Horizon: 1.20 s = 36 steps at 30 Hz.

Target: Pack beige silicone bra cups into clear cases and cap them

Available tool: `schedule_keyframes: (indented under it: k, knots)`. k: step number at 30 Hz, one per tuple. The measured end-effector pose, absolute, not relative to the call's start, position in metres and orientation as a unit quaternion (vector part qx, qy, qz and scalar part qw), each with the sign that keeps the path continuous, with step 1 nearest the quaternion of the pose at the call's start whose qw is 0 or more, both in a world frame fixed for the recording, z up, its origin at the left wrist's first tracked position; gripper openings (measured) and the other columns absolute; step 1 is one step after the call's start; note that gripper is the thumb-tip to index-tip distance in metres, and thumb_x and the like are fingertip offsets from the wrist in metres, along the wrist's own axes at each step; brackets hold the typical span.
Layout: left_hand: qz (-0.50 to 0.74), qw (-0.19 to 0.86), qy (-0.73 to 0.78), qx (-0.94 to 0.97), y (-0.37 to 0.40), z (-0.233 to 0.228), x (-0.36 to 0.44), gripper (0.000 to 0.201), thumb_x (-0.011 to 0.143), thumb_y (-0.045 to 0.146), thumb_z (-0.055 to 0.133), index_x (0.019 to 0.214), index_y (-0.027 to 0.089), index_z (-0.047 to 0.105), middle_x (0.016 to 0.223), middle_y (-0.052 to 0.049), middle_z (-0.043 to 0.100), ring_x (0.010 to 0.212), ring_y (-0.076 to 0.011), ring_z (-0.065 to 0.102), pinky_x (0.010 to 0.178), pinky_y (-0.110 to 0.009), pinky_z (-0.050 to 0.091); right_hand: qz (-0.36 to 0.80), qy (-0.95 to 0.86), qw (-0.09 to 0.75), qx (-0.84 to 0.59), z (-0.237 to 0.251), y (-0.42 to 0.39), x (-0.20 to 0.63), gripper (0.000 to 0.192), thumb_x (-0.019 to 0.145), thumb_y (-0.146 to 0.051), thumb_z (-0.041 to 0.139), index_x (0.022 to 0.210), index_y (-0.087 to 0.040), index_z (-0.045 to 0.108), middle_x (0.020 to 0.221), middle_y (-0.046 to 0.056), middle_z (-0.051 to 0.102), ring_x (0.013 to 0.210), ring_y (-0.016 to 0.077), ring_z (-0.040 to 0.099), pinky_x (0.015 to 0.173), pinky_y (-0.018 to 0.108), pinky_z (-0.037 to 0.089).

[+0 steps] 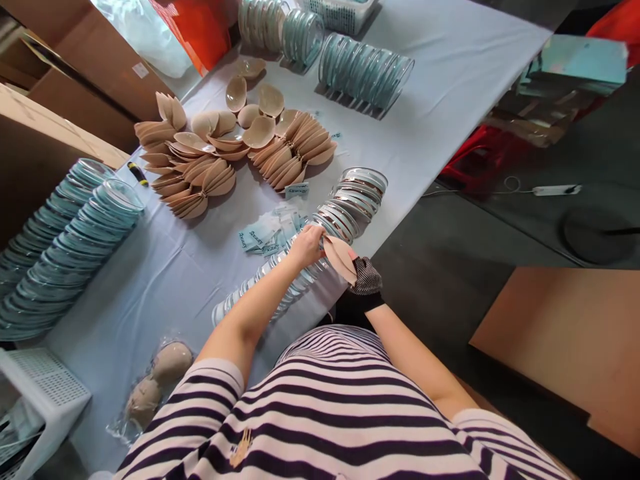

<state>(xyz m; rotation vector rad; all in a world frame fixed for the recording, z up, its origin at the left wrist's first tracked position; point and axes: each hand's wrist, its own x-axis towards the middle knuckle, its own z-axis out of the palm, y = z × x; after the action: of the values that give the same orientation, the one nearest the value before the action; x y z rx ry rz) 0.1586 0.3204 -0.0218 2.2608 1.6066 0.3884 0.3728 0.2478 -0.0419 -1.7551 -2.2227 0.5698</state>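
Close to my body I hold a beige stick-on bra cup pair point(340, 257), folded together, over the table's front edge. My left hand point(309, 245), bare, pinches its left end. On the other end is my right hand point(367, 277) in a dark dotted fingerless glove, its fingers closed round the rim. Just behind my hands stands a leaning row of clear round plastic trays point(363, 190), and more of these run under my left forearm. Small pale blue printed packets point(273, 230) lie in a loose heap left of my left hand.
Nested beige bra cups point(287, 157) are piled at the back left. Tall stacks of clear trays point(75, 247) lean at the left, with more rows point(365, 70) at the back. A bagged cup pair point(160, 380) lies near a white basket point(47, 380). Cardboard boxes point(565, 340) stand right.
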Motion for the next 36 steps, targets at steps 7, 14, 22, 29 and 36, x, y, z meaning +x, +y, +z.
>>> schedule_keyframes:
  k: [7, 14, 22, 29, 36]
  knots:
    - [0.175, 0.222, 0.637, 0.717, 0.32, -0.027, 0.149, 0.099, 0.067, 0.03, 0.078, 0.152, 0.021, 0.027, 0.143, -0.019, 0.041, 0.124, -0.031, 0.053, 0.097, -0.043, 0.05, 0.267, -0.753, 0.095, -0.593, -0.009, 0.28, 0.353, 0.067, 0.084, -0.022, 0.054, 0.149, -0.017, 0.042, 0.129, 0.015, 0.062, 0.108, 0.0285, 0.062, 0.088, 0.034, 0.05]
    - [0.113, 0.255, 0.651, 0.706, 0.329, -0.033, 0.144, 0.113, 0.063, 0.035, 0.083, 0.156, 0.018, 0.022, 0.161, -0.021, 0.028, 0.149, -0.038, 0.026, 0.118, -0.052, 0.029, 0.291, -0.751, 0.07, -0.589, -0.003, 0.292, 0.332, 0.061, 0.088, -0.027, 0.055, 0.146, -0.016, 0.044, 0.136, 0.016, 0.059, 0.113, 0.0283, 0.062, 0.091, 0.033, 0.049]
    - [0.172, 0.322, 0.64, 0.676, 0.328, -0.029, 0.135, 0.116, 0.068, 0.036, 0.083, 0.158, 0.016, 0.013, 0.159, -0.017, 0.035, 0.141, -0.0345, 0.042, 0.116, -0.042, 0.037, 0.27, -0.783, 0.033, -0.559, -0.023, 0.311, 0.324, 0.06, 0.088, -0.042, 0.058, 0.14, -0.014, 0.046, 0.134, 0.02, 0.059, 0.11, 0.0293, 0.062, 0.086, 0.034, 0.047]
    - [0.128, 0.297, 0.632, 0.705, 0.328, -0.024, 0.139, 0.121, 0.061, 0.031, 0.086, 0.158, 0.01, 0.015, 0.163, -0.019, 0.025, 0.15, -0.033, 0.026, 0.123, -0.039, 0.027, 0.257, -0.777, 0.056, -0.573, -0.042, 0.301, 0.331, 0.041, 0.1, -0.031, 0.036, 0.129, -0.012, 0.059, 0.131, 0.018, 0.062, 0.113, 0.0281, 0.06, 0.089, 0.032, 0.045]
    - [0.103, 0.276, 0.653, 0.698, 0.325, -0.021, 0.141, 0.114, 0.066, 0.042, 0.081, 0.158, 0.017, 0.02, 0.164, -0.018, 0.023, 0.153, -0.0333, 0.019, 0.12, -0.04, 0.031, 0.267, -0.74, 0.081, -0.612, -0.048, 0.31, 0.324, 0.039, 0.1, -0.032, 0.039, 0.129, -0.017, 0.061, 0.131, 0.013, 0.064, 0.109, 0.0256, 0.063, 0.087, 0.031, 0.046]
